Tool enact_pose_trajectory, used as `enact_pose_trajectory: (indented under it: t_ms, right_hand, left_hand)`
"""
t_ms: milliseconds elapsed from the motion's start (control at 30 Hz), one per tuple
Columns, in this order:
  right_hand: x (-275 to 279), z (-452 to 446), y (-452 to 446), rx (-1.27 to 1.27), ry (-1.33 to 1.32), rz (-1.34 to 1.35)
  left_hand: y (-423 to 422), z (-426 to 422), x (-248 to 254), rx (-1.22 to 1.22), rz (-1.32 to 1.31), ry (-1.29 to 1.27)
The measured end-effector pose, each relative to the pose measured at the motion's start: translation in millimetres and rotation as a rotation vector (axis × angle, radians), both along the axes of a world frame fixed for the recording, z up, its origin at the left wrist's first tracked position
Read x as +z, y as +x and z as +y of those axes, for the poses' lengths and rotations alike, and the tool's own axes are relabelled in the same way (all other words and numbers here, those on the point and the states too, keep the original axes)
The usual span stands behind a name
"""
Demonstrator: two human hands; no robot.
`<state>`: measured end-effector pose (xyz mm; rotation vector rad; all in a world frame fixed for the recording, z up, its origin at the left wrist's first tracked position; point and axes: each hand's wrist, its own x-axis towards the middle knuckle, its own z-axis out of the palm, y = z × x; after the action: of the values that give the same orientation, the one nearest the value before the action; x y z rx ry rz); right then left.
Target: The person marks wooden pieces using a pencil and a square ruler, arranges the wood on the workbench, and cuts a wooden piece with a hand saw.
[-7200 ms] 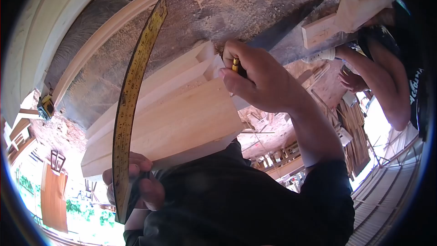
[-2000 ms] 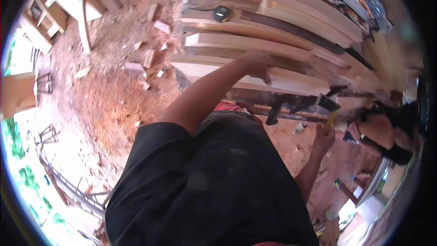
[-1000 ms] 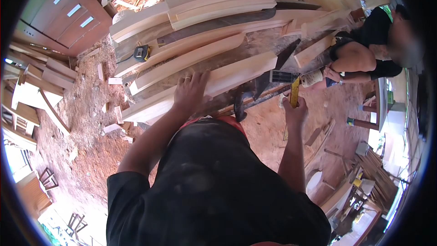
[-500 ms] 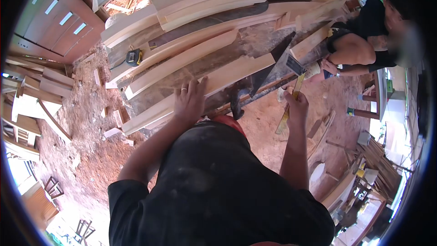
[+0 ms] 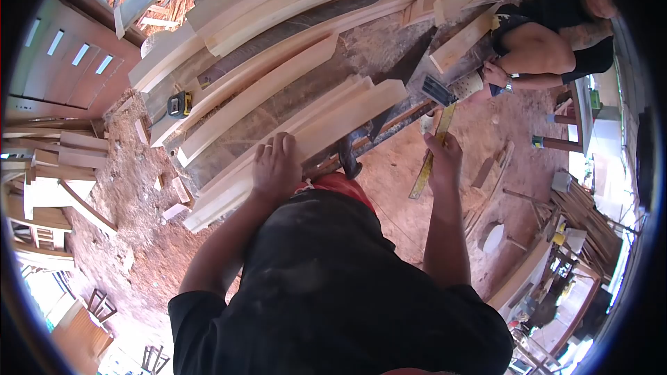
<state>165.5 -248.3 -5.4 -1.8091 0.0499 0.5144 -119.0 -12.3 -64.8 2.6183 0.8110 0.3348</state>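
Observation:
My left hand (image 5: 276,167) has its fingers bent and close together over the near pale wooden board (image 5: 361,112), at its left part. A second long pale piece (image 5: 316,112) lies right along the board's far side. To the right, my right hand (image 5: 445,156) is closed round the yellow blade of a square (image 5: 421,176), in the air beyond the bench's near edge. The square's dark stock (image 5: 439,90) points away from me. Behind the board's right end lies a dark saw blade (image 5: 406,59), and its dark handle (image 5: 349,158) sticks out on the near side.
Several curved pieces (image 5: 260,101) lie across the bench, with a tape measure (image 5: 180,104) at left. A crouching person (image 5: 538,52) is at upper right, a hand near a light shoe. Offcuts (image 5: 182,189) lie on the floor; a stool (image 5: 566,132) stands at right.
The view has shifted, moving the bench pieces left and down in it. The square has tilted in my right hand. My left hand's fingers are closer together on the board.

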Motion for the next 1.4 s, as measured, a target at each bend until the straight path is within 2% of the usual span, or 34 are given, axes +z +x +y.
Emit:
enact_pose_trajectory:
  t_ms: [133, 433, 600, 767, 833, 933, 1000, 1033, 1100, 1167, 1233, 1400]
  right_hand:
    - [-1.7, 10.8, 5.9, 0.029, 0.043, -0.037]
    - [-8.3, 10.1, 13.0, 0.013, 0.010, -0.029]
    - [-12.0, 15.9, 13.1, 0.074, 0.018, -0.050]
    - [-1.6, 38.6, 5.7, 0.151, -0.022, -0.179]
    - [-0.8, 41.8, 4.9, 0.195, -0.046, -0.235]
    - [-10.0, 50.7, 6.0, 0.271, -0.078, -0.332]
    - [-11.4, 55.7, 1.2, 0.301, -0.061, -0.377]
    - [-6.7, 58.8, -2.9, 0.346, -0.144, -0.455]
    - [6.9, 67.2, -10.5, 0.445, -0.293, -0.635]
    - [7.1, 75.9, -17.2, 0.570, -0.297, -0.925]
    - [15.4, 86.3, -27.2, 0.759, -0.335, -0.880]
    - [36.9, 124.4, -70.6, 1.141, -0.176, -0.945]
  left_hand:
    - [0.8, -8.8, 0.5, -0.092, 0.102, -0.057]
    - [-0.1, 1.6, -11.2, 0.032, 0.096, 0.065]
    - [-6.8, 8.9, -8.3, -0.005, 0.169, 0.207]
    - [-8.5, 13.6, 15.4, 0.037, 0.232, 0.189]
    - [-13.9, 10.5, 10.8, 0.055, 0.284, 0.196]
    - [-24.9, -1.0, -14.2, 0.065, 0.219, 0.233]
    - [-25.8, -1.8, -19.2, 0.082, 0.164, 0.188]
    - [-25.4, -2.0, -20.2, 0.097, 0.133, 0.166]
    - [-26.9, -0.1, -22.9, 0.112, 0.115, 0.053]
    - [-31.9, 0.8, -19.0, 0.138, 0.062, 0.005]
    - [-36.4, 1.9, 5.1, 0.195, -0.047, -0.120]
    - [-47.4, 1.4, 48.6, 0.257, -0.285, -0.478]
